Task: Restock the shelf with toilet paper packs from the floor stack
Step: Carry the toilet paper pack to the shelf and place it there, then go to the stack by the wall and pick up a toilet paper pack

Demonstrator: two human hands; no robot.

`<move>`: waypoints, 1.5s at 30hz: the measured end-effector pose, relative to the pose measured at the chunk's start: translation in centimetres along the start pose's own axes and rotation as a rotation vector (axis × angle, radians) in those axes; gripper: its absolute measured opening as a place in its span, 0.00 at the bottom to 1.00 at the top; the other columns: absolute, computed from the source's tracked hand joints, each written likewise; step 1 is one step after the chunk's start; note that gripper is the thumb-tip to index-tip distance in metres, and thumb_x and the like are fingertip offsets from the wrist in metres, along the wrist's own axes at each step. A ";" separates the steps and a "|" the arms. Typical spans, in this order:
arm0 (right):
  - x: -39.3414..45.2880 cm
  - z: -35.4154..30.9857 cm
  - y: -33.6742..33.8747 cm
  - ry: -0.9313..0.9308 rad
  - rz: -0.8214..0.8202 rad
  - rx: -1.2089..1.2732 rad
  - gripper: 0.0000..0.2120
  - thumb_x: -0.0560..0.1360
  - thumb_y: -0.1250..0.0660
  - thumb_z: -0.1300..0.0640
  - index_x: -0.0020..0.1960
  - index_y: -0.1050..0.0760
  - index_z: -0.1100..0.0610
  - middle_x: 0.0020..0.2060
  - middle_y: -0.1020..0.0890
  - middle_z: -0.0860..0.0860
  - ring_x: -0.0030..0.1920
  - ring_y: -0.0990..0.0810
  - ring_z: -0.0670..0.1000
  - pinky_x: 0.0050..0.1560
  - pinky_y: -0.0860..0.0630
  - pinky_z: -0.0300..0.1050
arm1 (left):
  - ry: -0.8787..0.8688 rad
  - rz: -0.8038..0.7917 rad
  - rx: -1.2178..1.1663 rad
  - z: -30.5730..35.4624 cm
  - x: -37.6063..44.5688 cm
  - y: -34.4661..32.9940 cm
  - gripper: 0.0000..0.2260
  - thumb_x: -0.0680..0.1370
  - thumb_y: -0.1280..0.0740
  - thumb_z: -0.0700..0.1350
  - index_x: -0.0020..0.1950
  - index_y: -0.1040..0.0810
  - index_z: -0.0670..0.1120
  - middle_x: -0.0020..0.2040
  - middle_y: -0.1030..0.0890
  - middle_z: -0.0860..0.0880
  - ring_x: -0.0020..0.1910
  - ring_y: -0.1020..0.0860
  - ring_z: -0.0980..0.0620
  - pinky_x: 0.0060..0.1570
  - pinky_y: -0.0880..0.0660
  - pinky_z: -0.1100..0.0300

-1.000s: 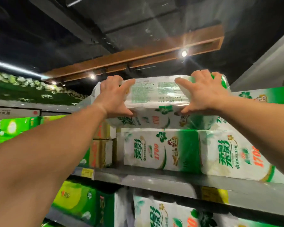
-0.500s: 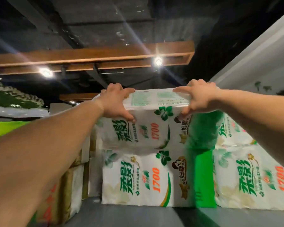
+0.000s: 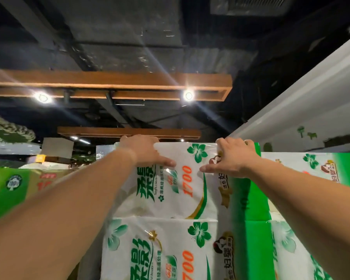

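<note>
Both hands, left hand (image 3: 142,151) and right hand (image 3: 233,156), grip the top pack (image 3: 182,190) with curled fingers, stacked on another pack (image 3: 170,249)

White-green toilet paper pack (image 3: 182,184) atop another pack (image 3: 170,249)

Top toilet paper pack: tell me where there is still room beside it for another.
Left of the top toilet paper pack, a gap opens before the green and brown packs. On the right it is crowded: the neighbouring pack butts against it. Both the left hand and right hand grip its top edge.
</note>
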State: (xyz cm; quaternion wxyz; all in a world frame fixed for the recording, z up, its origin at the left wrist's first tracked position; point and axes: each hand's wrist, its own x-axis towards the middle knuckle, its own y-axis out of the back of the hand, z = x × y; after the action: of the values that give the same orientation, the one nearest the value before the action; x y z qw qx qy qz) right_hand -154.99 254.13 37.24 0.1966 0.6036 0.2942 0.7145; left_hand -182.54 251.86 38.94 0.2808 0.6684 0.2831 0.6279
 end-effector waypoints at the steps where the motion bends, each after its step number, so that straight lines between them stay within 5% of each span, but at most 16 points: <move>1: 0.4 0.0 -0.4 0.001 0.010 0.004 0.51 0.57 0.43 0.12 0.67 0.31 0.47 0.60 0.23 0.50 0.62 0.27 0.56 0.70 0.36 0.61 | 0.009 0.004 0.001 -0.1 0.2 -0.2 0.40 0.59 0.41 0.86 0.57 0.23 0.60 0.51 0.18 0.57 0.56 0.21 0.51 0.67 0.33 0.43; 11: 1.1 -0.1 -2.0 0.017 0.032 0.028 0.51 0.59 0.43 0.13 0.71 0.35 0.45 0.66 0.26 0.50 0.70 0.32 0.56 0.76 0.46 0.66 | 0.030 0.080 0.004 -0.5 0.1 -1.5 0.35 0.62 0.41 0.85 0.52 0.29 0.58 0.50 0.21 0.57 0.51 0.24 0.52 0.64 0.32 0.44; 15: 0.6 -0.2 -1.9 0.027 0.017 0.032 0.57 0.62 0.43 0.14 0.81 0.48 0.47 0.79 0.38 0.53 0.81 0.48 0.58 0.79 0.60 0.67 | 0.075 0.107 -0.028 0.7 -1.2 -1.7 0.38 0.66 0.37 0.81 0.65 0.31 0.57 0.62 0.22 0.52 0.65 0.26 0.47 0.75 0.40 0.40; 18: -0.2 -0.5 -1.0 0.017 -0.003 0.002 0.58 0.66 0.45 0.16 0.84 0.57 0.48 0.84 0.54 0.54 0.82 0.62 0.59 0.78 0.66 0.66 | 0.133 0.063 -0.037 1.6 -2.4 -1.7 0.49 0.70 0.38 0.78 0.82 0.46 0.53 0.82 0.39 0.48 0.82 0.46 0.43 0.79 0.56 0.37; 21: -2.3 -0.4 0.4 -0.008 0.046 0.005 0.50 0.72 0.50 0.19 0.84 0.58 0.46 0.83 0.59 0.54 0.81 0.66 0.60 0.77 0.66 0.67 | 0.117 0.090 0.036 2.7 -4.0 -1.5 0.50 0.73 0.41 0.78 0.84 0.60 0.55 0.85 0.54 0.47 0.83 0.56 0.40 0.79 0.55 0.35; 27: -10.4 3.3 6.5 -0.137 0.066 -0.170 0.42 0.76 0.51 0.24 0.83 0.53 0.45 0.83 0.55 0.54 0.82 0.62 0.61 0.78 0.62 0.68 | -0.172 0.231 -0.110 9.7 -5.6 0.8 0.44 0.75 0.48 0.78 0.84 0.54 0.57 0.84 0.49 0.48 0.82 0.52 0.40 0.78 0.51 0.37; 34: -27.4 9.3 15.5 -0.535 -0.057 -0.447 0.43 0.76 0.50 0.23 0.83 0.50 0.46 0.83 0.53 0.54 0.82 0.59 0.61 0.77 0.60 0.68 | -0.527 0.244 -0.417 24.9 -12.8 2.5 0.45 0.73 0.47 0.79 0.84 0.48 0.57 0.83 0.44 0.48 0.81 0.48 0.40 0.77 0.48 0.38; 45: -54.4 11.0 41.5 -1.000 -0.151 -0.881 0.42 0.77 0.52 0.24 0.83 0.53 0.45 0.84 0.55 0.53 0.82 0.62 0.59 0.78 0.62 0.67 | -0.964 0.150 -0.812 45.6 -33.5 18.6 0.41 0.75 0.45 0.76 0.84 0.50 0.59 0.84 0.47 0.48 0.82 0.50 0.40 0.77 0.51 0.36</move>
State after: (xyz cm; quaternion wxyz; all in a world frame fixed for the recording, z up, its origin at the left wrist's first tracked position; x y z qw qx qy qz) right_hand -130.64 190.44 25.04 0.5869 0.7029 -0.1101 0.3865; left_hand -138.28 213.81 27.31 0.5631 0.7344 -0.1834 0.3316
